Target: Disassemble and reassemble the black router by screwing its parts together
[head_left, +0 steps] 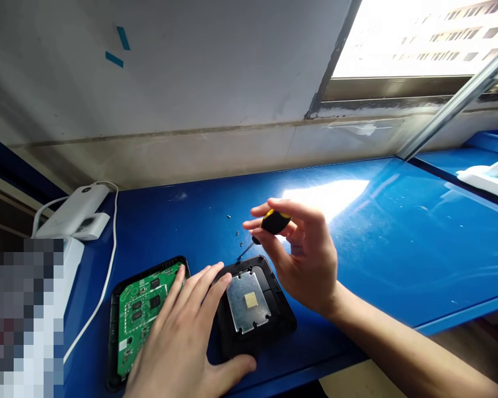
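My right hand (302, 249) grips a screwdriver (276, 222) with a black and yellow handle. Its thin shaft slants down to the left, the tip at a small dark screw (239, 258) by the far edge of a black plastic cover (280, 298). Inside that cover lies a silver metal plate (240, 304) bearing a pale square pad (250, 300). My left hand (186, 326) is spread flat, fingers apart, over the gap between the cover and a black housing with a green circuit board (143, 301). Its fingertips reach the near side of both; firm contact is hard to tell.
Several small screws (238, 233) lie on the blue tabletop (182, 221) beyond the cover. At left, a white power strip (77, 210) with a plug and a white cable (112, 260) runs along the table. A metal post (452, 110) and a white object (487, 177) stand right.
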The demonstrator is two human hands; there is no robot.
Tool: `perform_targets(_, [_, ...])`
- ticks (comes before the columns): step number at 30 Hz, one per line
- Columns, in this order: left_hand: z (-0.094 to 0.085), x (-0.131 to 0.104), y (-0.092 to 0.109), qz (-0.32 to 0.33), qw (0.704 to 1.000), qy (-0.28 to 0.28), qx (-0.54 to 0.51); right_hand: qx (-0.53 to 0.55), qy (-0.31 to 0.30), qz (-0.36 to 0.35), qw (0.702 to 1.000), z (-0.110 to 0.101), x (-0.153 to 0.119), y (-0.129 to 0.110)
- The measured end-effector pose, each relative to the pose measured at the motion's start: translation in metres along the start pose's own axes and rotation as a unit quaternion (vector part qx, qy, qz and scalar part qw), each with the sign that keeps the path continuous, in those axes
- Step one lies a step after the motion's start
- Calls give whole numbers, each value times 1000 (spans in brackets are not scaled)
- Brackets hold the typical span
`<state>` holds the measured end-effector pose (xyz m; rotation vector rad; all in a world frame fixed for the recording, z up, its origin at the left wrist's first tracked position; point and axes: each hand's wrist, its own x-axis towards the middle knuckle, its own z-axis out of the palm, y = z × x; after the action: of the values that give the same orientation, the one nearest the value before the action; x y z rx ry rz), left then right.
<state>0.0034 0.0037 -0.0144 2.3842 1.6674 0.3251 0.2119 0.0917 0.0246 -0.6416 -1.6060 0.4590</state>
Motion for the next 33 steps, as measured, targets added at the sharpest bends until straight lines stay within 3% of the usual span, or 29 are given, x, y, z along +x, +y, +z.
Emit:
perform_targets(7, [-5, 1, 13, -28, 999, 25, 10, -44, -7, -67, 997, -1, 3, 1])
perform_targets(13, [-1, -1, 9, -21, 999, 33, 19, -41, -2, -84, 996, -4, 3, 1])
perform_targets(24, [-2, -1, 10, -18, 999, 29, 29, 56, 32, -9, 998, -2, 1, -3])
perform_targets(29, [-2, -1, 11, -31, 999, 18, 34, -16, 2, 64, 998, 0, -1, 3])
perform_targets(33, [-2, -1, 11, -26, 999, 24, 32, -32, 1, 58, 998, 0, -1, 6])
